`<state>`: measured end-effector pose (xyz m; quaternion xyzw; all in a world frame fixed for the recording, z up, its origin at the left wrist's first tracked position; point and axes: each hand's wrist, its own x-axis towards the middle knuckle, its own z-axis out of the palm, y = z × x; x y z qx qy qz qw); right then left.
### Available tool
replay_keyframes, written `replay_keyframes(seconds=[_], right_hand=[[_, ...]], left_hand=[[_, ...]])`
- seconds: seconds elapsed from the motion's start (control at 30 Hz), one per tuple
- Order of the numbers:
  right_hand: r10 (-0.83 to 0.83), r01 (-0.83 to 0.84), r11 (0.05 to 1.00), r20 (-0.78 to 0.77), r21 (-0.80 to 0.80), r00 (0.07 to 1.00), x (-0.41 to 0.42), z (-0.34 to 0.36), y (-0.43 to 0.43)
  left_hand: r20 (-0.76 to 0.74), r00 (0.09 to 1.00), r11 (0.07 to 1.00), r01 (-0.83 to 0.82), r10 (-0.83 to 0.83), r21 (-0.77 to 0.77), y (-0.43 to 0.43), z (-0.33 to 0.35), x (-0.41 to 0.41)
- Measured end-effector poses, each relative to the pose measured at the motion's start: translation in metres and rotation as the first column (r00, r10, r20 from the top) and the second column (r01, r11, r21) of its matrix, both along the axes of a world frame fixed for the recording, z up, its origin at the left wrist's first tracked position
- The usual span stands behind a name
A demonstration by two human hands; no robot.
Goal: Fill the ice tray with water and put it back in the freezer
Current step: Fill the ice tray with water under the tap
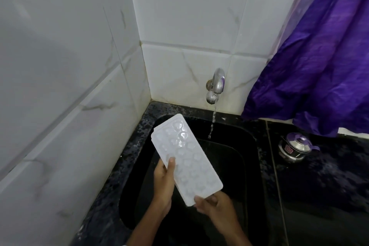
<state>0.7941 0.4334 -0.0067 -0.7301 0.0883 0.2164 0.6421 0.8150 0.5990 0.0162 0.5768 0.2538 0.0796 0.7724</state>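
A white ice tray with heart-shaped and round moulds is held over the black sink, its far end pointing at the back left corner. My left hand grips its left long edge, thumb on top. My right hand holds the near short end. A chrome tap on the tiled wall runs a thin stream of water into the sink, to the right of the tray and not touching it.
Black speckled counter rims the sink. White marble-look tiles cover both walls of the corner. A purple curtain hangs at the right. A small steel pot with a purple lid stands on the counter right of the sink.
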Motion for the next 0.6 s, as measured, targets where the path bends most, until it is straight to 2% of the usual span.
replay_keyframes(seconds=[0.07, 0.13, 0.23, 0.33, 0.4, 0.5, 0.6], right_hand=[[0.068, -0.068, 0.998, -0.03, -0.014, 0.997, 0.008, 0.002, -0.01], [-0.032, 0.034, 0.999, -0.07, 0.015, 0.997, 0.023, 0.009, -0.022], [-0.078, 0.078, 0.997, 0.007, -0.011, 0.997, 0.05, 0.025, -0.032], [-0.047, 0.047, 0.999, 0.076, 0.006, 0.996, 0.072, 0.042, -0.028], [-0.034, 0.029, 0.998, 0.078, 0.058, 0.996, 0.08, 0.051, -0.021], [-0.009, -0.006, 0.988, 0.104, 0.152, 0.995, 0.081, 0.062, -0.018], [-0.11, 0.085, 0.976, 0.117, 0.2, 0.987, 0.084, 0.061, -0.018]], left_hand=[[0.005, 1.0, 0.999, -0.004, 0.003, 0.05, 0.007, 0.003, 0.003], [-0.019, 0.999, 0.993, 0.038, -0.036, 0.11, 0.017, 0.007, 0.007], [-0.078, 0.968, 0.954, 0.249, -0.239, 0.168, 0.034, 0.011, 0.011], [-0.106, 0.866, 0.848, 0.5, -0.489, 0.178, 0.05, 0.02, 0.015], [-0.138, 0.793, 0.766, 0.609, -0.593, 0.204, 0.054, 0.025, 0.018], [-0.167, 0.752, 0.71, 0.658, -0.638, 0.252, 0.05, 0.039, 0.019], [-0.16, 0.767, 0.713, 0.638, -0.621, 0.291, 0.052, 0.043, 0.026]])
